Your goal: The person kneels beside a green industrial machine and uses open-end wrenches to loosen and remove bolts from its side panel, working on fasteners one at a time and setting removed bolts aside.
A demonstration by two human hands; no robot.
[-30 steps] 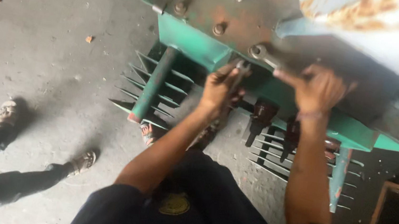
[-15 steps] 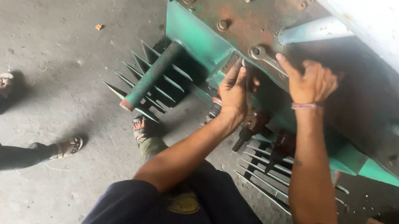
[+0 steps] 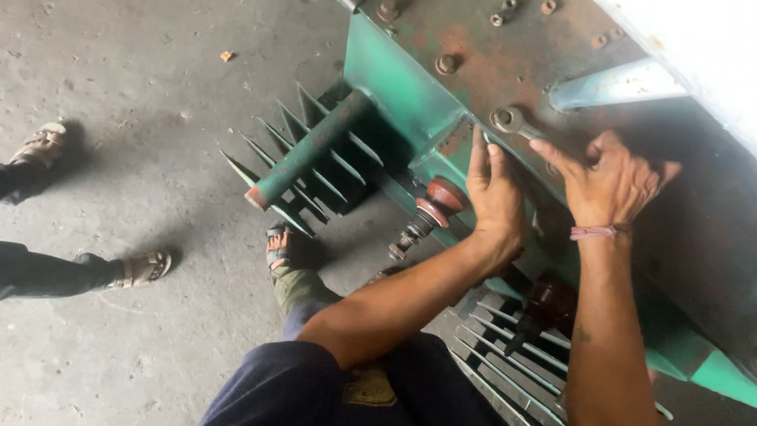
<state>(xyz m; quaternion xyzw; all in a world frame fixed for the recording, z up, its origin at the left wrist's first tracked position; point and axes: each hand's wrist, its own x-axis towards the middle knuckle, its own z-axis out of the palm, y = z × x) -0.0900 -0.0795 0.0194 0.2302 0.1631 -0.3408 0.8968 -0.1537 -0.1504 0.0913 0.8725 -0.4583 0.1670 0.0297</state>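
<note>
A: Your right hand point(image 3: 611, 184) is closed loosely over the shank of the ring spanner point(image 3: 514, 122), whose ring end sits on a bolt at the near edge of the rusty top plate point(image 3: 449, 22). Your left hand point(image 3: 495, 196) is open, palm flat against the green tank wall point(image 3: 394, 84) just below the spanner, holding nothing.

B: How do you want the turn done?

A: I'd judge you should keep the ring fully seated on the bolt head and pull square to it, so it doesn't ride off the rust. Let the left hand stay braced on the wall, fingers clear of the spanner's sweep.

B: And where does the spanner lie from your hands?

A: Its ring end shows just left of your right fingertips and just above your left fingertips; the handle is hidden under your right palm. A brown insulator bushing point(image 3: 435, 207) juts out left of your left wrist, another one point(image 3: 541, 305) hangs between your forearms. Further left are the cooling fins point(image 3: 306, 156), then the concrete floor point(image 3: 121, 51) and another person's sandalled feet point(image 3: 45, 145).
</note>
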